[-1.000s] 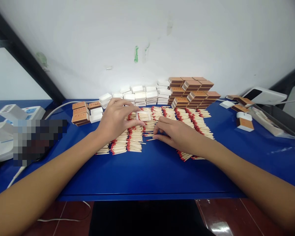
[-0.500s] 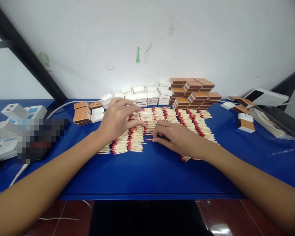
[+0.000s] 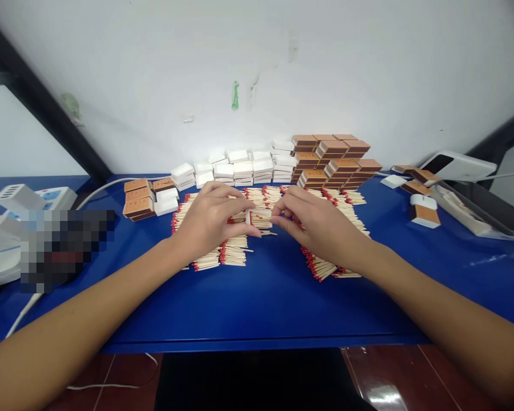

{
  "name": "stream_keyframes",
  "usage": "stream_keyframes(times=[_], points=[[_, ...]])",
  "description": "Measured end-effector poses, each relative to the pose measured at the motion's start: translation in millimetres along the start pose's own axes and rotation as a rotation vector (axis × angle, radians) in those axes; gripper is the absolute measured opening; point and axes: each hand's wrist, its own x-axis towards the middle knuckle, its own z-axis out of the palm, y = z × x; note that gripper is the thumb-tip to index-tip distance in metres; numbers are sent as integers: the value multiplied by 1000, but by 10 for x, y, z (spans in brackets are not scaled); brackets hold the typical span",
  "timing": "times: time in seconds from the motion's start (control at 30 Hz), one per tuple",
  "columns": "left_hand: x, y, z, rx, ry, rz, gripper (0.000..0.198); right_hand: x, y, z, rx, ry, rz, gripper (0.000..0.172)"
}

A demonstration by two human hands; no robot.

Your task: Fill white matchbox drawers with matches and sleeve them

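My left hand (image 3: 212, 220) grips a small white matchbox tray (image 3: 259, 216) holding matches, just above the blue table (image 3: 257, 302). My right hand (image 3: 314, 220) meets it from the right, its fingertips pinched at the tray's far end. Under both hands lie rows of red-tipped matches (image 3: 233, 251), with more matches (image 3: 325, 265) under my right wrist. I cannot make out whether the right fingers hold matches or only touch the tray.
White inner trays (image 3: 240, 166) are stacked along the wall, brown matchbox sleeves (image 3: 334, 160) piled to their right. More boxes (image 3: 143, 197) sit at the left, a power strip (image 3: 29, 197) at far left. Loose boxes (image 3: 422, 208) and a white device (image 3: 458, 165) lie on the right.
My right hand left the table, where it was picking at matches, and rose to the tray. My left hand drew the tray slightly nearer and lower.
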Motion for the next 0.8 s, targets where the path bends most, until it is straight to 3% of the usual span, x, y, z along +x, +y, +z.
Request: stream_keyframes(times=[0.17, 0.43, 0.6, 0.8], points=[[4, 117, 16, -48, 28, -10, 46, -2, -64, 16, 65, 4, -23, 11], [34, 17, -45, -75, 67, -106, 45, 15, -53, -12, 50, 44, 5, 13], [36, -106, -76, -6, 92, -196, 42, -10, -6, 44, 13, -83, 13, 9], [23, -171, -53, 31, 92, -151, 43, -26, 19, 73, 13, -250, 55, 13]])
